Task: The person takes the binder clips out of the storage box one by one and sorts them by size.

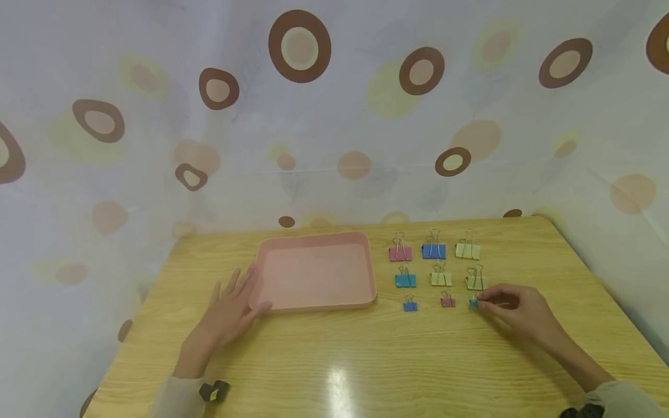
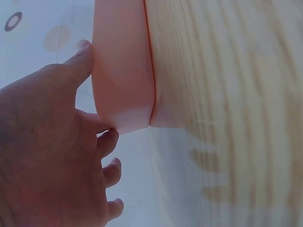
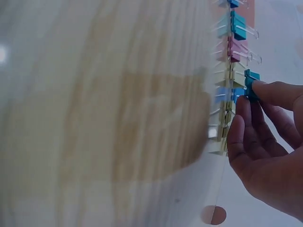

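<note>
A pink rectangular tray [image 1: 313, 273] lies on the wooden table. My left hand [image 1: 228, 313] rests against its left front corner with the fingers spread. In the left wrist view, the thumb [image 2: 84, 59] touches the tray's rim [image 2: 123, 71]. To the right of the tray, binder clips stand in three rows, largest at the back. My right hand [image 1: 522, 313] pinches a small teal binder clip [image 3: 252, 85] between thumb and fingers, at the right end of the front row. Beside it stand a small pink clip [image 1: 448, 300] and a small blue clip [image 1: 410, 304].
The middle row has a teal clip [image 1: 405, 278] and two pale yellow clips, one at the center [image 1: 441, 277]. Behind are large pink [image 1: 400, 252], blue [image 1: 434, 249] and pale yellow [image 1: 467, 249] clips. A patterned curtain [image 1: 334, 116] hangs behind the table.
</note>
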The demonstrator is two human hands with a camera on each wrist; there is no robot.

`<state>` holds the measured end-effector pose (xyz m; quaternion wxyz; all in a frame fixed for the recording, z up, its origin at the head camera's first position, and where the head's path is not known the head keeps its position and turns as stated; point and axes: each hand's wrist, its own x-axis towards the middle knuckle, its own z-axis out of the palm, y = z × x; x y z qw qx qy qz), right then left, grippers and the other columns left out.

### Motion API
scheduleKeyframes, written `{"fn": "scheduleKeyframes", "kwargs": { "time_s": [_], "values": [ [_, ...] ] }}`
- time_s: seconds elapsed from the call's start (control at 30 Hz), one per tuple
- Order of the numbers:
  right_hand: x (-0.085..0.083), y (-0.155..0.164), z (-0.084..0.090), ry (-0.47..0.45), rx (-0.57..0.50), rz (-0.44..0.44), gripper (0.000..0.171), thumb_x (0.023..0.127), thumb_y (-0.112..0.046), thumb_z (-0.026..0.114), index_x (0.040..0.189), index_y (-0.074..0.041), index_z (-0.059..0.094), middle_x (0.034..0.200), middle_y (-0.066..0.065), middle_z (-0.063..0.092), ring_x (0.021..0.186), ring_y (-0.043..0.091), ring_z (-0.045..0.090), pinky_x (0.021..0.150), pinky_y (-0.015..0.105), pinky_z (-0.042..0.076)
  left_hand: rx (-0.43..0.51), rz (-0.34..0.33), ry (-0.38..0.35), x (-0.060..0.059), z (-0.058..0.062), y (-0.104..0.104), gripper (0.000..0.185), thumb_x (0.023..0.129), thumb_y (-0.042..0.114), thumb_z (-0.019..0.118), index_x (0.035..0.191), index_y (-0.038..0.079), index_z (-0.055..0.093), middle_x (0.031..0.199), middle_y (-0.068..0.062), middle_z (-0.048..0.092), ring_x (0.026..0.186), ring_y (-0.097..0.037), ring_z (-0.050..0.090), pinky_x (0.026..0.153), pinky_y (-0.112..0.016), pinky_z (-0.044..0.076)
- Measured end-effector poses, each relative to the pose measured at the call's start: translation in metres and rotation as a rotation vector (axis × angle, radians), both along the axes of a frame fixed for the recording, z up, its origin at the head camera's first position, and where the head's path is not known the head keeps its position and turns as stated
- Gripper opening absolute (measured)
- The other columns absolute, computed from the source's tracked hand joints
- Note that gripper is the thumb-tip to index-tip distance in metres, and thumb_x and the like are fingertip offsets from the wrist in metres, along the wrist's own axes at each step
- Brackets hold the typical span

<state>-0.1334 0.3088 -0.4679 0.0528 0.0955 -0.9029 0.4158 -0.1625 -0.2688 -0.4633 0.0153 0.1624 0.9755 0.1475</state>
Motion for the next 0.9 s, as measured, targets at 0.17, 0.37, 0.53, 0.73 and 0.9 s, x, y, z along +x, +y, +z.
{"fn": "scheduleKeyframes", "kwargs": {
  "time_s": [0.17, 0.37, 0.53, 0.73, 0.9],
  "values": [
    [0.002, 0.004, -0.001, -0.083, 0.039, -0.002, 0.012, 0.092, -0.015, 0.078, 0.101, -0.006, 0.078, 0.102, 0.011, 0.076, 0.08, 0.005, 0.07, 0.069, 0.024, 0.058, -0.003, -0.002, 0.002, 0.0, -0.001, -0.001, 0.082, 0.105, 0.056, 0.047, 0.163, 0.003, 0.023, 0.17, -0.013, 0.016, 0.155, -0.045, 0.01, 0.117, -0.073, 0.004],
    [0.001, 0.008, -0.002, -0.113, 0.083, 0.001, 0.011, 0.092, -0.018, 0.079, 0.099, -0.009, 0.078, 0.104, 0.01, 0.075, 0.081, 0.003, 0.068, 0.069, 0.025, 0.057, -0.002, 0.006, 0.0, 0.003, 0.0, -0.003, 0.083, 0.105, 0.056, 0.047, 0.163, 0.003, 0.022, 0.17, -0.013, 0.017, 0.155, -0.045, 0.01, 0.117, -0.073, 0.004],
    [0.0, 0.01, -0.003, -0.118, 0.107, 0.007, 0.011, 0.092, -0.018, 0.079, 0.098, -0.009, 0.078, 0.099, 0.005, 0.076, 0.08, 0.002, 0.066, 0.068, 0.025, 0.056, -0.001, 0.009, -0.002, 0.004, -0.002, -0.003, 0.083, 0.105, 0.057, 0.046, 0.163, 0.004, 0.021, 0.17, -0.012, 0.016, 0.155, -0.044, 0.01, 0.117, -0.073, 0.004],
    [-0.002, 0.013, -0.005, -0.106, 0.12, 0.012, 0.016, 0.093, -0.02, 0.078, 0.104, -0.009, 0.077, 0.096, 0.001, 0.075, 0.081, 0.001, 0.065, 0.07, 0.024, 0.056, -0.001, 0.003, -0.005, 0.003, 0.0, -0.003, 0.082, 0.105, 0.056, 0.047, 0.163, 0.003, 0.023, 0.17, -0.013, 0.017, 0.154, -0.045, 0.01, 0.117, -0.073, 0.004],
    [-0.004, 0.012, -0.003, -0.029, 0.087, -0.021, 0.025, 0.097, -0.019, 0.074, 0.116, -0.004, 0.073, 0.107, 0.012, 0.074, 0.085, 0.002, 0.066, 0.07, 0.023, 0.056, 0.009, -0.012, -0.013, 0.001, 0.0, -0.005, 0.082, 0.105, 0.055, 0.047, 0.163, 0.002, 0.022, 0.17, -0.015, 0.017, 0.154, -0.046, 0.011, 0.116, -0.074, 0.006]
  ]
}}
